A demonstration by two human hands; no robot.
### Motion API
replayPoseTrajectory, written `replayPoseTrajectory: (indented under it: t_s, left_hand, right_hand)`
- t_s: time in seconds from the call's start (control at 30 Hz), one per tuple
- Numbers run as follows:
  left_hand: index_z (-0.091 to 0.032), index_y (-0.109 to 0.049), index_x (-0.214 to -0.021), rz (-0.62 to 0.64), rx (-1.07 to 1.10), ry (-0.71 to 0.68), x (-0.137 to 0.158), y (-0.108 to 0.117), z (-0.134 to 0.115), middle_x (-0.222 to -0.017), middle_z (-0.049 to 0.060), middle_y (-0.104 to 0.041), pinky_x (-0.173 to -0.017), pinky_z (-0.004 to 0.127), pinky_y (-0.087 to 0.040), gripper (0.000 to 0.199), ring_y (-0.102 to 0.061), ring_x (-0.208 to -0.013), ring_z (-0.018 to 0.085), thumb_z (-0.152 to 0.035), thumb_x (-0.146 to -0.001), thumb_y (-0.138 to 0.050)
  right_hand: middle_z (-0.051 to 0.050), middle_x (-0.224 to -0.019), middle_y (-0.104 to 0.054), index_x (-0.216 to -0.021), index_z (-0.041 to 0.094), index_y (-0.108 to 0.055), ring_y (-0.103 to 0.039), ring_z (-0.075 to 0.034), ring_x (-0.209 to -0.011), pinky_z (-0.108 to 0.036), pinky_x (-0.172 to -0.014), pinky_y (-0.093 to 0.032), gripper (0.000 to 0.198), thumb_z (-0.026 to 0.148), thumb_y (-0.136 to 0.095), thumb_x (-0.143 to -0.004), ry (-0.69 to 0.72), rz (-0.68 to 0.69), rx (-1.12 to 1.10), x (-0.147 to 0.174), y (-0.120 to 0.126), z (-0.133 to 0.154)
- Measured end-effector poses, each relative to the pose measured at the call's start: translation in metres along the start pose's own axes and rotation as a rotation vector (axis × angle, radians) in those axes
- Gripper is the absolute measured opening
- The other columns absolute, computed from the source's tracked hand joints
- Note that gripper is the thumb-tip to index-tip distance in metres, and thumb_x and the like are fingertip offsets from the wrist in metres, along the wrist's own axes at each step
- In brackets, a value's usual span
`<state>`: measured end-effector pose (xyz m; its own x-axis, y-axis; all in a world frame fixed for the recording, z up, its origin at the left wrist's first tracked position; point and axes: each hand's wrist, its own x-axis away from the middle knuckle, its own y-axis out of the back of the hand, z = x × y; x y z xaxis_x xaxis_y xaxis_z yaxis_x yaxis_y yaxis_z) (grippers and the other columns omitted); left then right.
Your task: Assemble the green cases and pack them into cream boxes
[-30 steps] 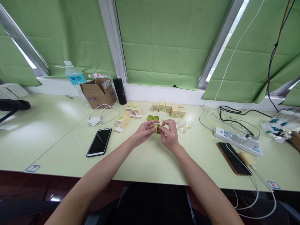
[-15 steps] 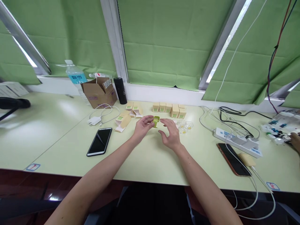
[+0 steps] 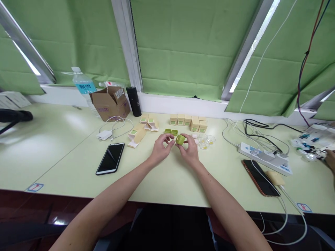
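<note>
Both my hands meet over the middle of the pale green table (image 3: pixel 162 181). My left hand (image 3: pixel 161 149) and my right hand (image 3: pixel 190 150) together hold a small green case (image 3: pixel 180 139) between their fingertips, a little above the table. Just behind it lie two more green pieces (image 3: pixel 171 131). A row of small tan boxes (image 3: pixel 188 122) stands further back. Several clear little cups (image 3: pixel 205 141) with yellow contents sit right of my right hand. Opened tan boxes (image 3: pixel 142 129) lie left of my left hand.
A black phone (image 3: pixel 110 158) lies at the left, with a white charger (image 3: pixel 105 135), a cardboard box (image 3: pixel 110 102), a water bottle (image 3: pixel 83 86) and a black flask (image 3: pixel 133 101) behind it. Right: a power strip (image 3: pixel 264 157), cables, a second phone (image 3: pixel 260 177). Another person's hand (image 3: pixel 330 157) shows at the far right edge.
A second ago both hands held the green case; half a second ago the left held it alone, raised, with the right hand open beside it. Now both hands hold it again.
</note>
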<state>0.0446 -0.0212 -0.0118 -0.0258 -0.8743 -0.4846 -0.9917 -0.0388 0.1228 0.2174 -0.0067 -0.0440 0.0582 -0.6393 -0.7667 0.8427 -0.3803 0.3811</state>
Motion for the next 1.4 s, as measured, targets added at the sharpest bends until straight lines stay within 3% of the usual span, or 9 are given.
replayPoseTrajectory:
  t_s: [0.2,0.5,0.63,0.77,0.93,1.03,1.13,1.23,1.4]
  left_hand:
    - [-0.023,-0.068,-0.081,0.023,-0.139,-0.04,-0.003,0.001,0.006,-0.086,0.004,-0.067,-0.079,0.034,-0.042,0.012,-0.054,-0.084,0.021,-0.032,-0.088,-0.071]
    - [-0.019,-0.063,-0.082,0.027,-0.087,0.081,-0.009,0.005,0.01,-0.081,0.002,-0.067,-0.074,0.03,-0.046,0.027,-0.058,-0.076,0.017,-0.045,-0.09,-0.065]
    - [-0.018,-0.064,-0.08,-0.002,0.029,0.151,-0.013,0.007,0.015,-0.08,0.003,-0.069,-0.071,0.029,-0.047,0.032,-0.061,-0.078,0.017,-0.05,-0.087,-0.07]
    - [-0.017,-0.068,-0.096,-0.017,0.216,0.253,-0.015,0.011,0.02,-0.091,0.007,-0.074,-0.069,0.028,-0.048,0.04,-0.066,-0.09,0.021,-0.054,-0.083,-0.077]
    - [-0.016,-0.067,-0.12,0.193,0.549,0.331,-0.012,0.011,0.016,-0.104,0.012,-0.078,-0.083,0.033,-0.054,0.057,-0.071,-0.097,0.023,-0.048,-0.079,-0.088]
    - [-0.014,-0.07,-0.123,0.324,0.722,0.381,-0.009,0.01,0.01,-0.105,0.013,-0.079,-0.088,0.034,-0.054,0.053,-0.075,-0.097,0.023,-0.04,-0.081,-0.089]
    - [-0.012,-0.073,-0.12,0.354,0.836,0.384,-0.008,0.01,0.008,-0.106,0.013,-0.078,-0.091,0.034,-0.055,0.049,-0.076,-0.096,0.024,-0.037,-0.082,-0.089]
    - [-0.012,-0.074,-0.12,0.365,0.893,0.378,-0.008,0.011,0.008,-0.104,0.013,-0.078,-0.091,0.034,-0.055,0.048,-0.076,-0.093,0.022,-0.037,-0.082,-0.089]
    - [-0.011,-0.075,-0.119,0.36,0.906,0.387,-0.007,0.011,0.006,-0.102,0.012,-0.078,-0.087,0.03,-0.055,0.046,-0.074,-0.091,0.019,-0.036,-0.082,-0.089]
  right_hand:
    - [-0.012,-0.116,-0.073,-0.127,0.024,-0.063,-0.065,-0.028,-0.106,-0.043,-0.083,-0.061,0.038,0.024,-0.07,-0.09,0.046,0.062,0.023,0.004,-0.004,-0.002]
    - [-0.01,-0.113,-0.072,-0.126,0.026,-0.064,-0.064,-0.028,-0.105,-0.045,-0.083,-0.062,0.038,0.032,-0.072,-0.089,-0.03,0.084,-0.011,-0.001,0.0,0.005]
    - [-0.01,-0.113,-0.071,-0.126,0.025,-0.064,-0.065,-0.028,-0.105,-0.046,-0.084,-0.064,0.039,0.031,-0.072,-0.089,-0.036,0.081,-0.052,-0.002,0.0,0.007]
    - [-0.011,-0.121,-0.07,-0.13,0.026,-0.062,-0.066,-0.027,-0.112,-0.047,-0.089,-0.066,0.04,0.026,-0.069,-0.09,-0.055,0.058,-0.108,-0.001,0.0,0.002]
    - [-0.014,-0.127,-0.069,-0.139,0.026,-0.06,-0.065,-0.03,-0.118,-0.052,-0.097,-0.063,0.046,0.025,-0.066,-0.093,0.061,0.076,-0.019,0.001,0.001,0.004]
    - [-0.014,-0.124,-0.071,-0.142,0.024,-0.055,-0.068,-0.029,-0.112,-0.05,-0.093,-0.063,0.047,0.029,-0.066,-0.096,0.133,0.065,0.019,0.0,0.003,0.013]
    - [-0.013,-0.116,-0.073,-0.132,0.023,-0.058,-0.07,-0.028,-0.107,-0.046,-0.087,-0.063,0.037,0.028,-0.067,-0.097,0.208,-0.017,0.019,-0.003,0.007,0.023]
    - [-0.013,-0.117,-0.074,-0.121,0.024,-0.062,-0.07,-0.028,-0.11,-0.047,-0.091,-0.061,0.022,0.023,-0.063,-0.099,0.32,-0.054,0.06,-0.006,0.01,0.029]
    - [-0.014,-0.121,-0.07,-0.119,0.024,-0.067,-0.067,-0.027,-0.109,-0.044,-0.087,-0.061,0.021,0.019,-0.06,-0.1,0.365,-0.045,0.111,-0.006,0.01,0.029]
